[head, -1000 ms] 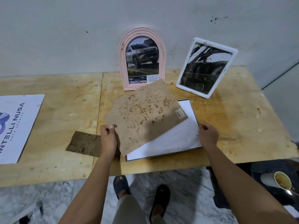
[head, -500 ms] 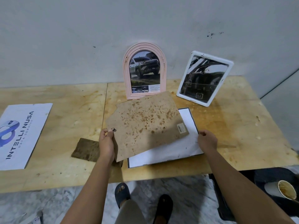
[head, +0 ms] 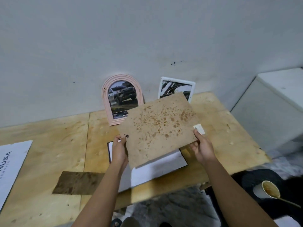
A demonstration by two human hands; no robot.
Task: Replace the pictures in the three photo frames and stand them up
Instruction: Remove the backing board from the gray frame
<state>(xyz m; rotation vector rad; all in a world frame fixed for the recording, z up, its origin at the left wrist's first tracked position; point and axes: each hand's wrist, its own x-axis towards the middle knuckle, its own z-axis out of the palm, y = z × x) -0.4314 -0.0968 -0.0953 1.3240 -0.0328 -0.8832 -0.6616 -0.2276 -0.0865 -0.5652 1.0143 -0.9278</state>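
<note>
Third frame's backing board (head: 161, 128), brown and stained, held in the air over the tabletop (head: 218, 128), tilted, far edge higher. Left hand (head: 118, 149) pinches its 9 o'clock edge beside a small metal hanger ring (head: 126, 135); right hand (head: 202, 147) grips the 3 o'clock corner just under a pale sticker (head: 199, 128). Two-handed hold at opposite edges likely keeps the thin board flat and square for lowering. Directly beneath, at 6 o'clock of the board, the black-rimmed frame (head: 184, 158) lies face down with white paper (head: 157, 169) showing in it, probably the new picture's back, so the board looks ready to close it. At 12 o'clock, against the wall, pink arched frame (head: 121, 99) stands with a vehicle photo; white rectangular frame (head: 177, 89) stands at 1 o'clock, its lower part hidden behind the board. Two of three appear done. Dark brown sheet (head: 77, 182) lies flat at 8 o'clock; printed white sheet (head: 11, 163) at far 9 o'clock, cut by the edge. Off the tabletop at 4 o'clock, a cup (head: 268, 188)
</note>
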